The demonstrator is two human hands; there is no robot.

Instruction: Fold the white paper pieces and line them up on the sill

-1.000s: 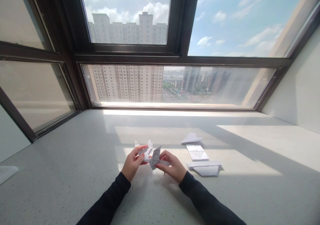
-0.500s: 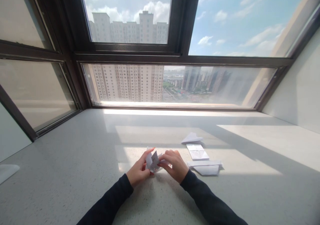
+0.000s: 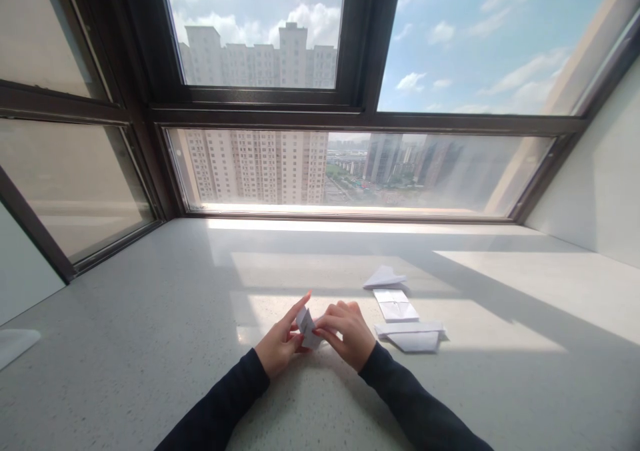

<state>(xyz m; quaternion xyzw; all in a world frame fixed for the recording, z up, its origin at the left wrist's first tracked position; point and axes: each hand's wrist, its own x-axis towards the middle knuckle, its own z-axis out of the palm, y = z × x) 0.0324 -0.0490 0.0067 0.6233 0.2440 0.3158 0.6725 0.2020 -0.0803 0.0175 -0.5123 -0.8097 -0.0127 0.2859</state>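
Observation:
A small folded white paper piece [image 3: 306,325] sits between both hands, low over a pale speckled window ledge [image 3: 150,344]. My left hand [image 3: 280,343] pinches its left side, index finger stretched up along the paper. My right hand [image 3: 346,332] is curled over its right side, fingers pressed on the folds. Both wrists wear dark sleeves. Most of the paper is hidden behind the fingers.
Three folded white paper pieces lie right of my hands: a pointed one [image 3: 384,277] farthest back, a square one [image 3: 396,305], a wide flat one [image 3: 411,336] nearest. A large dark-framed window [image 3: 360,111] borders the ledge behind; a white wall [image 3: 595,171] rises at right.
The paper, spread wide with upright flaps a second ago, has been pressed together into a compact shape. Both hands moved closer to each other and slightly lower.

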